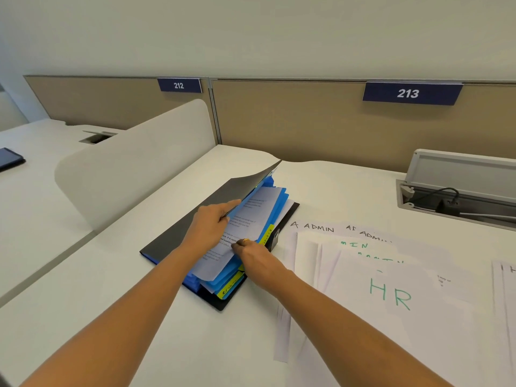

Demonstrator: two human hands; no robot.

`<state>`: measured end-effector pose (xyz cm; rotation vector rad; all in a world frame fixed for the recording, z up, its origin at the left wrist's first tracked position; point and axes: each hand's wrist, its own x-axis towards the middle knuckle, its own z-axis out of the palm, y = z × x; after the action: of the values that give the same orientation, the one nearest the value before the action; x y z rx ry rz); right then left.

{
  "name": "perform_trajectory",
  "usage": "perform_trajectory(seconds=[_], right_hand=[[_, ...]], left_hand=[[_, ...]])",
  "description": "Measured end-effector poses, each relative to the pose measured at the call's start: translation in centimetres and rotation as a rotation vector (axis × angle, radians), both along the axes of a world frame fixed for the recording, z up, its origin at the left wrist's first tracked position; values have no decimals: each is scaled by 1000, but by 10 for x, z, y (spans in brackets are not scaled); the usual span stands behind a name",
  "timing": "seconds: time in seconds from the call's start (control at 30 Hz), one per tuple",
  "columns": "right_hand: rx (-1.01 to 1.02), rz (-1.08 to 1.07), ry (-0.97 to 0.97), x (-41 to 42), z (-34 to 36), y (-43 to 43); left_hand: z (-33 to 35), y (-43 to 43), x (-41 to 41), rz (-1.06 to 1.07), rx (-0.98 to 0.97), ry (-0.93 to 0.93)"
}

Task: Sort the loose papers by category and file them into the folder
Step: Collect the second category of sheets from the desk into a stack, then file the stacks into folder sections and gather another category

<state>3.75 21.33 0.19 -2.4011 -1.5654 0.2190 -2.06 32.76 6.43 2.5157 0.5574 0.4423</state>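
Black-covered, the folder lies on the white desk, blue dividers fanned inside. Left hand lifts its cover, fingers on a printed sheet. Right hand pinches that sheet's edge (ring visible). Loose papers marked ADMIN and HR lie just right.

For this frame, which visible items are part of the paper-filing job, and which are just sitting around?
Part of the job:
folder, cover lifted by left hand
printed sheet, right hand at its edge
blue dividers
loose papers marked ADMIN, HR

Lying about:
dark device on the neighbouring desk
cable box
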Motion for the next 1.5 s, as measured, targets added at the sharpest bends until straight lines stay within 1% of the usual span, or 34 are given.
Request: perform_trajectory(seconds=[0.1,0.2,0.3,0.43,0.53,0.6,0.67,0.73,0.8,0.87,0.93,1.0,1.07,1.17,1.27,1.4,1.5], right_hand=[[52,29,10,-1,3,-15],[148,-26,0,1,10,-35],[240,-160,11,8,13,-61],[295,-383,36,23,4,-104],[351,-489,36,28,-4,-132],[482,-531,44,27,-5,-149],[613,-561,8,25,-4,-166],[672,-609,-20,22,-3,-184],[631,-706,20,20,-5,-203],[525,-814,46,20,-9,-223],[350,-885,47,19,-14,-239],[127,-896,73,14,-19,-252],[17,-863,137,10,-25,-260],[-17,-796,157,8,-31,-271],[7,-748,180,10,-30,-280],[1,-682,209,11,-27,-287],[-22,-644,217,15,-24,-290]], left_hand=[[0,-10,-1,1,44,28],[-9,-17,0,5,194,85],[-24,-27,0,35,304,149],[-49,-47,0,18,369,254],[-63,-52,2,-23,350,347],[-67,-58,4,-43,304,388],[-67,-70,5,-59,222,346],[-65,-87,4,-47,84,224],[-64,-106,4,-24,4,116],[-64,-124,3,3,42,58],[-65,-141,2,-9,71,36],[-66,-156,2,-75,52,81],[-66,-170,2,-149,-1,166],[-63,-187,3,-194,-161,216],[-57,-198,6,-171,-306,221],[-49,-207,13,-96,-551,135],[-49,-208,14,16,-735,78]])
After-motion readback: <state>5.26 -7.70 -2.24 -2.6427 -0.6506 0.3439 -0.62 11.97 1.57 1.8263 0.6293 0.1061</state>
